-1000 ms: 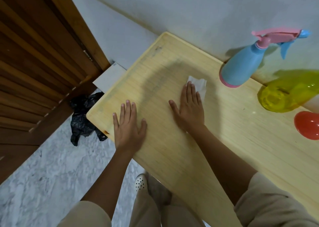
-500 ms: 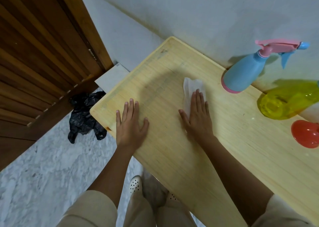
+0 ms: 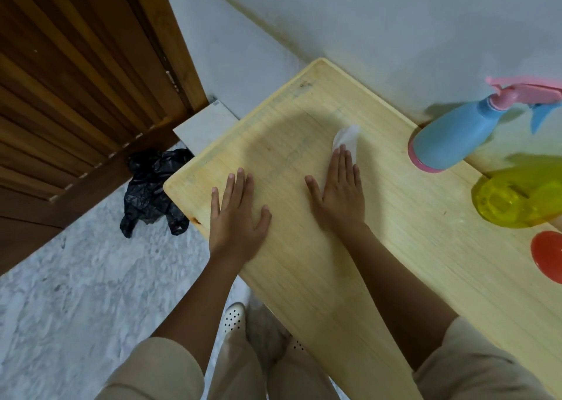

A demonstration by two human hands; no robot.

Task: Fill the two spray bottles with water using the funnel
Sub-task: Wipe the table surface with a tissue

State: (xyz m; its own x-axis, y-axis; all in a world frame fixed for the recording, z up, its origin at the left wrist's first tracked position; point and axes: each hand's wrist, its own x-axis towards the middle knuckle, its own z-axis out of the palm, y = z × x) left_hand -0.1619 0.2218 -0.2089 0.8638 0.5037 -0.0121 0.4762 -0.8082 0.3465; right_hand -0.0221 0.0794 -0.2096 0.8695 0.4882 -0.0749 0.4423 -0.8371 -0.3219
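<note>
I note the left hand (image 3: 235,214) flat, the right hand (image 3: 339,193) pressing a white cloth (image 3: 346,135), fingers (image 3: 342,162) released; the blue spray bottle (image 3: 450,138) stands right of it at the worktop's (image 3: 365,263) far edge.

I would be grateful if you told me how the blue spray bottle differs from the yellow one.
The blue spray bottle is opaque with a pink base; the yellow spray bottle is see-through. The blue one's pink head shows, while the yellow one's top lies outside the picture. Both stand on the wooden table near the wall.
</note>
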